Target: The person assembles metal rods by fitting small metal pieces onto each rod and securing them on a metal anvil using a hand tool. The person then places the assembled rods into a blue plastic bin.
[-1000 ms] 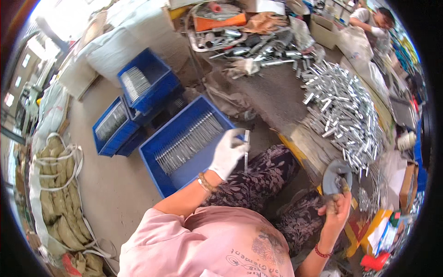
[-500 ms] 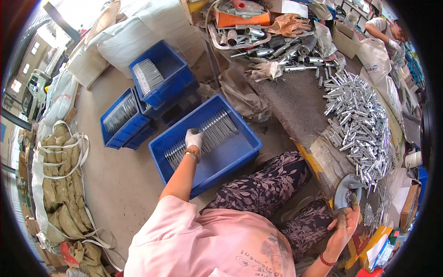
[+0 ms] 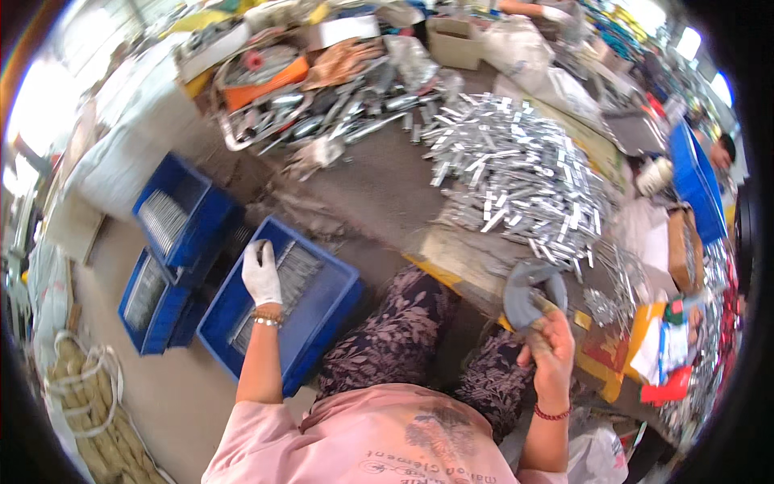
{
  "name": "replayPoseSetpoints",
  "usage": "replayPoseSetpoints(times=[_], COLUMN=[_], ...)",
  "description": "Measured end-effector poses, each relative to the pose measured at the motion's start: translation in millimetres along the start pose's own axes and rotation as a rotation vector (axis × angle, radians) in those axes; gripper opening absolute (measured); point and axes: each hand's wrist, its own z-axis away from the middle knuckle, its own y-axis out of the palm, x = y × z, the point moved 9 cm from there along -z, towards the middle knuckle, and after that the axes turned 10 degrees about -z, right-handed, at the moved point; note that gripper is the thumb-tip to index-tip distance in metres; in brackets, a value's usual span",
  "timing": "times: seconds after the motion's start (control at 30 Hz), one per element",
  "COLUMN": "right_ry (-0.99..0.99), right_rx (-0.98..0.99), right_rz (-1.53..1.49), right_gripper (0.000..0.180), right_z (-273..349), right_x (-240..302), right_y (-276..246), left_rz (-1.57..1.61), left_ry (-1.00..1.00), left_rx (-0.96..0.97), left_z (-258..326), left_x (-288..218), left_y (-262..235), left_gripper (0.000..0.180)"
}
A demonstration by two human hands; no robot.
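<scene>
My left hand point(image 3: 262, 276), in a white glove, is raised over the near blue bin point(image 3: 318, 331) with its fingers curled in. No rod sticks out of it, though motion blurs the fingertips. Slim metal rods point(image 3: 297, 270) lie side by side in a row across that bin. On the right, my bare right hand point(image 3: 554, 347), its fingertips darkened, closes on the lower edge of a grey round metal disc point(image 3: 520, 298) at the bench edge. Whether those fingers also hold something small is hidden.
A large heap of shiny metal tubes point(image 3: 516, 169) covers the bench beyond the disc. Tools and an orange glove point(image 3: 343, 63) lie at the back. Stacked blue bins of rods point(image 3: 173, 210) stand left; a red item point(image 3: 667, 387) and papers lie right.
My view has swung to the right, so the bins appear further left. My left hand has lifted from the row of rods. My right hand is still at the grey disc.
</scene>
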Motion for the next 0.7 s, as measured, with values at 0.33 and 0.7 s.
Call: replayPoseSetpoints(times=[0.33, 0.7], right_ry=[-0.043, 0.076], right_rx=[0.160, 0.104], right_rz=[0.067, -0.546], right_gripper=[0.036, 0.041], right_z=[26.0, 41.0], right_x=[5.9, 21.4], right_y=[7.3, -34.9], left_rz=[0.302, -0.050], left_ry=[1.018, 1.040], left_rx=[0.587, 0.630], left_z=[82.5, 85.1], left_x=[-369.6, -385.1], left_y=[51.5, 93.5], left_gripper=[0.016, 0.027])
